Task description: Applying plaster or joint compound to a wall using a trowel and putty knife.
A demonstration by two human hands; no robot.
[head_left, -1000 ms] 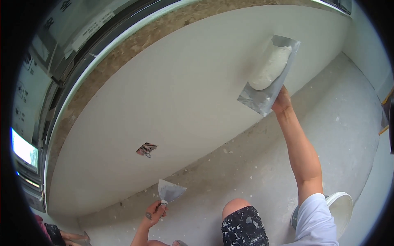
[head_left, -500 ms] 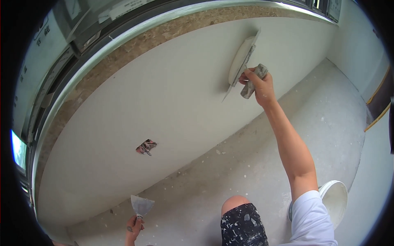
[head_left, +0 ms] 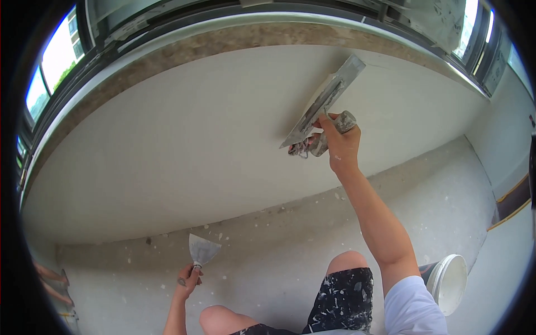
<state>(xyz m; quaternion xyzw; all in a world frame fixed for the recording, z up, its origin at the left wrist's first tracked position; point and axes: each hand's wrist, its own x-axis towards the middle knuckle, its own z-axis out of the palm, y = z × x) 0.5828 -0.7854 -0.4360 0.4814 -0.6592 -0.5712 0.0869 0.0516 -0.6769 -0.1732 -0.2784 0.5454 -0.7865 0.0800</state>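
Note:
My right hand [head_left: 345, 148] is closed around the plaster-smeared handle of a finishing trowel [head_left: 330, 96]. The trowel's long blade is slanted against the pale wall [head_left: 195, 123], with an off-white load of plaster showing along its far side. Just below the blade's lower end, a wall opening with loose wires [head_left: 299, 148] is partly covered by the trowel. Low on the left, my left hand [head_left: 190, 279] grips a putty knife [head_left: 204, 249], its wide blade pointing up and held away from the wall.
A rough brown ledge [head_left: 223, 46] and window frames run above the wall. To my right on the spotted concrete floor [head_left: 268, 240] stands a white bucket [head_left: 451, 285]. At the far left edge, another person's bare legs [head_left: 53, 282] show.
The trowel has moved left along the wall to beside the wired opening, and its blade leans over more. My view has swung left. My left hand still holds the putty knife.

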